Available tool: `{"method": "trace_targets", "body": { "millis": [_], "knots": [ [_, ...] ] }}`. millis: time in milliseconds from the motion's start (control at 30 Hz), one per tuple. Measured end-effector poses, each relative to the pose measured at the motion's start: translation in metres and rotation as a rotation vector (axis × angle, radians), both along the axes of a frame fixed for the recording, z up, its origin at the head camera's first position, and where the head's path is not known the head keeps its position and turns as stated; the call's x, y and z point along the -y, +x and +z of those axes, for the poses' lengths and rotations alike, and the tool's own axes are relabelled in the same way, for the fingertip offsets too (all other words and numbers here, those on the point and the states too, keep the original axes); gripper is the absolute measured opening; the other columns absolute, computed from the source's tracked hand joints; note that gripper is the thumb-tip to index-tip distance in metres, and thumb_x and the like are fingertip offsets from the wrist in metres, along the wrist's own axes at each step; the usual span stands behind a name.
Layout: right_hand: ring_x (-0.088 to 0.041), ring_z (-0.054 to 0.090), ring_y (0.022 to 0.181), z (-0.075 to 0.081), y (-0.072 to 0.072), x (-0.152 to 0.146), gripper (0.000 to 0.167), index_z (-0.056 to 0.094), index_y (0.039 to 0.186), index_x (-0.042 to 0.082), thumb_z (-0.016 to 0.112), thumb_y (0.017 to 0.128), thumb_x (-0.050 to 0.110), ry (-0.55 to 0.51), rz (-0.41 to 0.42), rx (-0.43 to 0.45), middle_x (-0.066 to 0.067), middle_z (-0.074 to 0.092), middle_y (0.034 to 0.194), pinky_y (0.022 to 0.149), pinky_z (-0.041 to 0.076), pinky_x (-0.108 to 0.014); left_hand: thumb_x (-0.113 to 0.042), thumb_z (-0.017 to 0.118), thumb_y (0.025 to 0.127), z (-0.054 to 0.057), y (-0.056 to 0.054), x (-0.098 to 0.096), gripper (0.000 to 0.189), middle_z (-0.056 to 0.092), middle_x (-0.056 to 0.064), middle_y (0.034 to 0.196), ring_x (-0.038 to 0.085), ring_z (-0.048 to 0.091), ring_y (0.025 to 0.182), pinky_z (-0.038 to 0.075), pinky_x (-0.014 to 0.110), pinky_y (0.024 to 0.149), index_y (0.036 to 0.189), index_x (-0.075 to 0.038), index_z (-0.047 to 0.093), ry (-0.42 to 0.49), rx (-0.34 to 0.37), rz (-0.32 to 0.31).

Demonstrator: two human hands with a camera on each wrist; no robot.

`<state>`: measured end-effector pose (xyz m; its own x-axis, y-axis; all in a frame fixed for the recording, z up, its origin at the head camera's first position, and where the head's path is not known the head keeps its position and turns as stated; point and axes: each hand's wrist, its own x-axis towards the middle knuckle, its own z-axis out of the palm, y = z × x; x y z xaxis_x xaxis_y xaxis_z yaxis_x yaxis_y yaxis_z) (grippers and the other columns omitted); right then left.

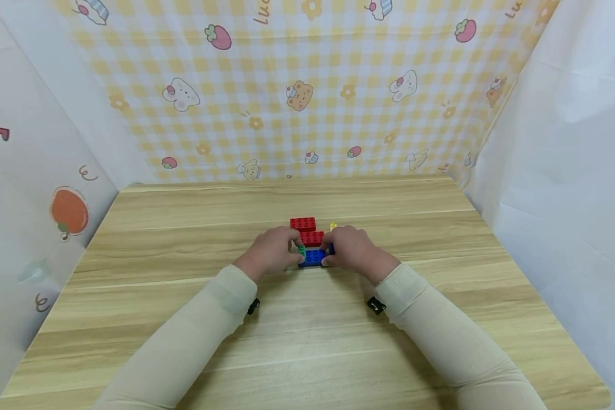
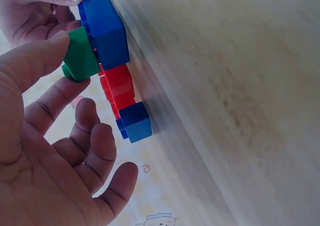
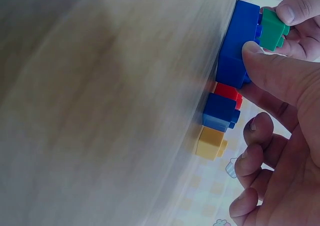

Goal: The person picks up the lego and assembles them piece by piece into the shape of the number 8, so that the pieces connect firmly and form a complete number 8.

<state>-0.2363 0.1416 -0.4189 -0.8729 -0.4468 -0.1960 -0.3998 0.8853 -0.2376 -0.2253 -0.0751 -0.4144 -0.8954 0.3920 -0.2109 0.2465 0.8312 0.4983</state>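
Note:
A long blue brick (image 1: 315, 258) lies on the table between the two hands, studs up. Thumb and index finger of my left hand (image 1: 273, 251) pinch a small green brick (image 2: 82, 56) at the blue brick's left end, on its studded side. My right hand (image 1: 355, 251) grips the right part of the blue brick (image 3: 235, 51) between thumb and index finger. In both wrist views the other fingers are loosely curled, away from the bricks. The green brick sits square with the blue one; whether it is pressed fully down I cannot tell.
Just behind are two red bricks (image 1: 303, 223), staggered one behind the other. A small blue brick (image 3: 219, 112) and a yellow brick (image 3: 210, 143) stand by the right hand. Another blue brick (image 2: 135, 122) shows in the left wrist view. A patterned cloth (image 1: 297, 125) hangs behind the table.

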Motion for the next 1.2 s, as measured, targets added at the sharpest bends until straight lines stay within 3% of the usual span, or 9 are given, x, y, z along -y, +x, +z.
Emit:
{"method": "trace_targets", "body": {
  "millis": [833, 1200],
  "knots": [
    [-0.023, 0.067, 0.101, 0.0019, 0.0016, 0.0004, 0.03, 0.078, 0.117, 0.019, 0.084, 0.092, 0.036, -0.001, -0.004, 0.004, -0.002, 0.077, 0.113, 0.086, 0.054, -0.054, -0.032, 0.081, 0.094, -0.0016, -0.0011, 0.0002, 0.02, 0.064, 0.001, 0.098, 0.022, 0.06, 0.082, 0.049, 0.037, 0.071, 0.104, -0.02, 0.069, 0.016, 0.048, 0.026],
    [-0.023, 0.067, 0.102, 0.0014, 0.0015, -0.0007, 0.03, 0.078, 0.116, 0.019, 0.084, 0.092, 0.036, -0.006, 0.0, 0.004, -0.002, 0.077, 0.114, 0.086, 0.055, -0.054, -0.032, 0.081, 0.094, -0.0009, -0.0005, -0.0008, 0.02, 0.064, 0.0, 0.098, 0.022, 0.06, 0.085, 0.047, 0.039, 0.076, 0.104, -0.02, 0.069, 0.012, 0.048, 0.026]
  ]
}}
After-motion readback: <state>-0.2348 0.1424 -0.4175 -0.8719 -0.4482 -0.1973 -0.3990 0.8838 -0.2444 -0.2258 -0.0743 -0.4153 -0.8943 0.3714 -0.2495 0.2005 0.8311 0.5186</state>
